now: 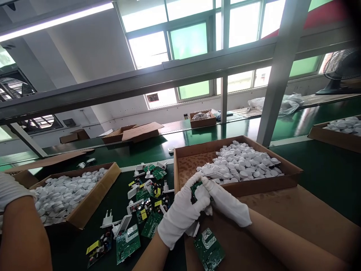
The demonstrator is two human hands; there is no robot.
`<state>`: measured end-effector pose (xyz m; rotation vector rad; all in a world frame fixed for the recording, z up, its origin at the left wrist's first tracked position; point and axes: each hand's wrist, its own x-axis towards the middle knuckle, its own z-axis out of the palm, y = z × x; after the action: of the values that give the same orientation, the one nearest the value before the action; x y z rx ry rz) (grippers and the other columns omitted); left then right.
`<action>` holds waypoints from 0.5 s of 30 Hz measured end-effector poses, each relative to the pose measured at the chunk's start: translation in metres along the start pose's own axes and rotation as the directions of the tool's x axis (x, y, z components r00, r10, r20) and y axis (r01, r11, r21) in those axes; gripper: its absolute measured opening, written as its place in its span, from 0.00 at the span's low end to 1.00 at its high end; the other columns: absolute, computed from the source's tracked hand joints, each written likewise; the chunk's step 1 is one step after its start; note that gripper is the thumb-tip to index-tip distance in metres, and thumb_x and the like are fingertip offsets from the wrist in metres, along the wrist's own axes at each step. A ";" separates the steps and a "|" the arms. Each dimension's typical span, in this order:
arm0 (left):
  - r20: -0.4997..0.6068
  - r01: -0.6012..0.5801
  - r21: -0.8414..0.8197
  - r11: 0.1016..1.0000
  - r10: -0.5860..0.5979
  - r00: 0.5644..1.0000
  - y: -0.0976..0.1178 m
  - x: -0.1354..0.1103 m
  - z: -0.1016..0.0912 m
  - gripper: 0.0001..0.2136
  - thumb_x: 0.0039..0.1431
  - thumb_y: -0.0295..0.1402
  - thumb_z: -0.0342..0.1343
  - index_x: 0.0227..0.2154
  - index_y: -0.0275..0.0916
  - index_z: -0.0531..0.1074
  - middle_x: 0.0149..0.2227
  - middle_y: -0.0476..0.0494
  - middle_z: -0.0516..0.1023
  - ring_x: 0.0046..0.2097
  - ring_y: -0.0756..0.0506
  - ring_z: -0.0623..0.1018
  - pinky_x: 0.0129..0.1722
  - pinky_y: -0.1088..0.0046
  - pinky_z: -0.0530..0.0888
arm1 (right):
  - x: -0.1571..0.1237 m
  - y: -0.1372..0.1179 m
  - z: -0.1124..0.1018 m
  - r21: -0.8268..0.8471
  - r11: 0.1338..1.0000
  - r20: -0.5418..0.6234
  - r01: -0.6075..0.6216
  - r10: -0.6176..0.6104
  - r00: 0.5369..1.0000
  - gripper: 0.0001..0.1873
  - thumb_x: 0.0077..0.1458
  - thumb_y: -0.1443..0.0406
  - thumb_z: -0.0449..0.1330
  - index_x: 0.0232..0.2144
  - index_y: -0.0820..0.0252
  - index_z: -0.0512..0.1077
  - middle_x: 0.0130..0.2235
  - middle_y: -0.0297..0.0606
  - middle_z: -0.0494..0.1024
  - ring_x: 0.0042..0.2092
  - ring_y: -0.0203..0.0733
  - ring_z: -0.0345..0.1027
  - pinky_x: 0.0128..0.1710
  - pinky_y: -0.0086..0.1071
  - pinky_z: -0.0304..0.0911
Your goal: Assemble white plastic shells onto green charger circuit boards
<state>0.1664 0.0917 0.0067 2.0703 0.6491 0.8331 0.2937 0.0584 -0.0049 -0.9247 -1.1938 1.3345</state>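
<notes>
Both my hands wear white gloves and meet in front of the open cardboard box. My left hand (180, 214) is closed around a small green circuit board (194, 188), mostly covered by the glove. The fingers of my right hand (229, 201) pinch at the same board from the other side. Just below them, another green circuit board (209, 249) shows its soldered side, with a white plastic part (193, 229) beside it. Left of my hands lies a loose pile of circuit boards (143, 209) with white plug housings and yellow components.
Small white pieces (245, 162) heap inside the cardboard box (267, 187) ahead. A second box (97, 201) of white pieces stands left, where a co-worker's gloved hand (14, 190) reaches in. A slanted metal post (278, 82) rises behind my box; a fan (342, 71) stands far right.
</notes>
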 end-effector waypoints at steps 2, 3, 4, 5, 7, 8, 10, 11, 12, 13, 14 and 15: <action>0.001 -0.017 0.017 1.000 0.017 1.000 -0.003 0.001 0.001 0.26 0.50 0.30 0.51 0.53 0.35 0.53 0.52 0.41 0.60 0.52 0.44 0.61 0.54 0.68 0.57 | 0.001 0.004 -0.002 -0.037 0.999 -0.037 -0.022 0.021 0.999 0.28 0.49 0.45 0.42 0.16 0.62 0.61 0.11 0.29 0.60 0.15 0.30 0.54 0.16 0.25 0.52; 0.003 -0.029 0.022 0.999 0.029 1.000 -0.004 0.001 0.002 0.26 0.50 0.30 0.50 0.53 0.35 0.52 0.52 0.41 0.61 0.52 0.45 0.62 0.53 0.68 0.58 | 0.001 0.005 -0.002 -0.054 0.998 -0.052 -0.031 0.028 0.998 0.28 0.49 0.45 0.42 0.15 0.62 0.60 0.11 0.29 0.60 0.15 0.30 0.54 0.15 0.25 0.51; 0.008 -0.041 0.026 0.999 0.041 0.999 -0.005 0.001 0.002 0.26 0.50 0.30 0.50 0.53 0.35 0.52 0.52 0.41 0.61 0.52 0.45 0.62 0.53 0.68 0.59 | 0.001 0.005 -0.003 -0.066 0.997 -0.058 -0.037 0.034 0.998 0.29 0.49 0.45 0.42 0.15 0.62 0.61 0.11 0.29 0.59 0.15 0.29 0.54 0.15 0.25 0.51; 0.009 -0.051 0.034 0.998 0.051 0.999 -0.006 0.001 0.002 0.26 0.50 0.30 0.50 0.53 0.35 0.52 0.51 0.41 0.61 0.51 0.45 0.63 0.53 0.68 0.60 | 0.000 0.005 -0.003 -0.072 0.997 -0.062 -0.042 0.038 0.997 0.29 0.49 0.45 0.42 0.14 0.62 0.60 0.11 0.29 0.60 0.15 0.29 0.54 0.15 0.25 0.51; -0.001 -0.063 0.063 0.996 0.063 0.998 -0.007 0.001 0.002 0.26 0.50 0.30 0.50 0.53 0.35 0.53 0.51 0.41 0.61 0.51 0.44 0.63 0.53 0.68 0.60 | -0.001 0.004 -0.003 -0.067 0.997 -0.067 -0.038 0.034 0.997 0.29 0.48 0.45 0.42 0.14 0.62 0.60 0.11 0.29 0.60 0.14 0.29 0.54 0.15 0.24 0.51; -0.005 -0.061 0.071 0.996 0.062 0.998 -0.006 0.000 0.002 0.26 0.50 0.30 0.51 0.53 0.35 0.53 0.51 0.41 0.61 0.52 0.44 0.62 0.53 0.68 0.59 | -0.001 0.004 -0.002 -0.059 0.998 -0.069 -0.034 0.030 0.997 0.29 0.48 0.44 0.42 0.14 0.62 0.60 0.11 0.29 0.59 0.15 0.29 0.54 0.15 0.24 0.51; 0.011 -0.042 0.037 0.998 0.042 0.999 -0.004 -0.001 0.001 0.27 0.49 0.31 0.52 0.53 0.35 0.52 0.52 0.41 0.61 0.52 0.44 0.62 0.53 0.68 0.59 | -0.002 0.004 0.000 -0.055 0.998 -0.088 -0.039 0.034 0.996 0.30 0.48 0.44 0.41 0.13 0.62 0.59 0.10 0.29 0.59 0.14 0.29 0.53 0.15 0.25 0.51; 0.024 -0.027 -0.008 1.000 0.027 0.999 -0.002 -0.001 0.000 0.27 0.50 0.32 0.52 0.54 0.35 0.52 0.52 0.41 0.61 0.52 0.44 0.62 0.53 0.68 0.59 | -0.003 0.004 0.002 -0.055 0.997 -0.111 -0.047 0.041 0.993 0.30 0.47 0.43 0.41 0.14 0.61 0.59 0.10 0.29 0.58 0.14 0.29 0.53 0.14 0.25 0.50; 0.032 -0.010 -0.062 0.998 0.012 0.999 0.001 -0.002 -0.001 0.26 0.51 0.34 0.51 0.53 0.36 0.52 0.52 0.42 0.60 0.52 0.44 0.61 0.53 0.69 0.59 | -0.003 0.003 0.005 -0.057 0.997 -0.136 -0.047 0.038 0.990 0.29 0.46 0.43 0.42 0.15 0.61 0.60 0.11 0.29 0.59 0.14 0.30 0.53 0.14 0.26 0.51; 0.028 0.005 -0.113 0.994 -0.001 1.000 0.003 -0.003 -0.002 0.24 0.53 0.35 0.49 0.53 0.36 0.54 0.52 0.42 0.60 0.53 0.45 0.61 0.53 0.70 0.59 | -0.003 0.003 0.007 -0.061 0.998 -0.158 -0.029 0.019 0.987 0.28 0.45 0.42 0.44 0.18 0.61 0.62 0.13 0.30 0.62 0.16 0.31 0.55 0.16 0.26 0.54; 0.005 0.014 -0.154 0.988 -0.013 1.000 0.004 -0.004 -0.002 0.22 0.55 0.36 0.47 0.52 0.36 0.56 0.52 0.43 0.60 0.53 0.45 0.60 0.54 0.70 0.58 | -0.003 0.003 0.009 -0.063 0.998 -0.178 0.003 -0.014 0.984 0.27 0.44 0.43 0.46 0.22 0.61 0.64 0.16 0.31 0.65 0.18 0.32 0.58 0.19 0.28 0.58; -0.030 0.020 -0.177 0.984 -0.025 0.999 0.005 -0.004 -0.002 0.19 0.56 0.37 0.45 0.50 0.36 0.58 0.52 0.43 0.61 0.53 0.46 0.61 0.54 0.71 0.58 | -0.003 0.003 0.011 -0.062 0.997 -0.190 0.043 -0.055 0.980 0.27 0.43 0.43 0.48 0.27 0.61 0.65 0.21 0.33 0.68 0.22 0.34 0.62 0.23 0.30 0.61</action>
<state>0.1633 0.0871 0.0106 1.8897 0.5927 0.8808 0.2833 0.0536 -0.0057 -1.0344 -1.1039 1.1492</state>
